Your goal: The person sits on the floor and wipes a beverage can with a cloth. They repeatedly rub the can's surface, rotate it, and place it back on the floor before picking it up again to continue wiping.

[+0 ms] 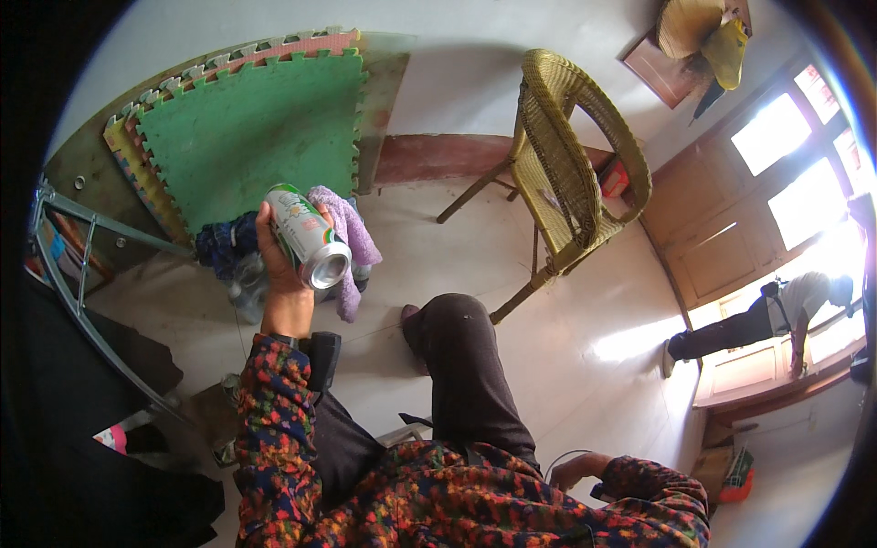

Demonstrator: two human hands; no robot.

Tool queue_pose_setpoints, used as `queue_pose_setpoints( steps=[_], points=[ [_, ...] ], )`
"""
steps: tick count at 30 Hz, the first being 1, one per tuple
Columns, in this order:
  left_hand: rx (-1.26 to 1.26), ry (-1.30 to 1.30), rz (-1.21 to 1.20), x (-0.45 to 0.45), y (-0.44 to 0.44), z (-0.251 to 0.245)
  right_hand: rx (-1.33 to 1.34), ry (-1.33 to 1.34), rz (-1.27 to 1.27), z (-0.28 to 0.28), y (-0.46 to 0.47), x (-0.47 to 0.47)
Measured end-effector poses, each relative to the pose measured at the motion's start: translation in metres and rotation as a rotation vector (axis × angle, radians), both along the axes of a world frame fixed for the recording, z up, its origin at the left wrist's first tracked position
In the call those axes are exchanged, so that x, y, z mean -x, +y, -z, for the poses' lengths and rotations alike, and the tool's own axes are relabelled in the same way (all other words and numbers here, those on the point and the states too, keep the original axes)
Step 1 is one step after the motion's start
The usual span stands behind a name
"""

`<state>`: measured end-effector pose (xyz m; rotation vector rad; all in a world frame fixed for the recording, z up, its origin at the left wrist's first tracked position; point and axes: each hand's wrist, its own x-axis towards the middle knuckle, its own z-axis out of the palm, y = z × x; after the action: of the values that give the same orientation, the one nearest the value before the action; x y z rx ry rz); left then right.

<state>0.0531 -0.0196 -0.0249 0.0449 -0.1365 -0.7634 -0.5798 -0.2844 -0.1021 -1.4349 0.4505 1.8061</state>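
My left hand [281, 281] is raised in front of me, gripping a white and green aluminium drink can [299, 226]. The can lies tilted in the palm with its bare metal end towards me, and it bears writing. A fuzzy purple cloth [349, 233] shows right behind the can; whether my fingers also touch it I cannot tell. Low on the right, my right hand [579, 470] hangs beside my thigh, its fingers partly hidden. A thin dark wire or cord [563, 453] curves next to it. Under the left hand are a dark blue checked cloth [229, 240] and clear plastic [250, 288].
Green interlocking foam mats [253, 130] lean on the wall ahead. A wicker armchair [558, 157] stands front right. At the left is a metal frame [79, 294] with dark fabric [103, 356]. Another person [767, 315] bends by the bright doorway at the right.
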Motion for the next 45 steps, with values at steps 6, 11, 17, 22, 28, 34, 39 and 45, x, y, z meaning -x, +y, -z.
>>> queue_pose_setpoints(
  steps=[6, 11, 17, 22, 28, 34, 39, 45],
  points=[
    [-0.044, -0.018, -0.050, -0.001, 0.000, 0.001, 0.044, -0.018, 0.076, 0.001, -0.003, 0.001],
    [-0.108, -0.050, -0.074, 0.001, -0.001, 0.000, 0.012, -0.620, 0.263, -0.013, -0.040, -0.006],
    [-0.180, 0.029, -0.109, 0.002, 0.002, -0.006, 0.291, -0.703, 1.749, -0.044, -0.105, -0.005],
    [-0.095, 0.053, -0.103, -0.003, 0.013, -0.003, 0.464, -1.000, 2.159, -0.062, -0.145, 0.012],
    [-0.147, 0.044, -0.162, -0.016, 0.023, 0.006, 0.518, -1.165, 2.354, -0.055, -0.175, 0.014],
    [-0.438, -0.126, -0.301, 0.006, 0.018, -0.030, 0.448, -1.291, 2.181, -0.064, -0.207, 0.009],
    [-0.642, -0.172, -0.183, 0.041, 0.004, -0.083, -0.318, -1.476, 1.712, -0.136, -0.217, -0.103],
    [-0.712, -0.412, -0.166, 0.073, -0.017, -0.109, 0.049, -1.360, 0.622, -0.195, -0.119, -0.318]
  ],
)
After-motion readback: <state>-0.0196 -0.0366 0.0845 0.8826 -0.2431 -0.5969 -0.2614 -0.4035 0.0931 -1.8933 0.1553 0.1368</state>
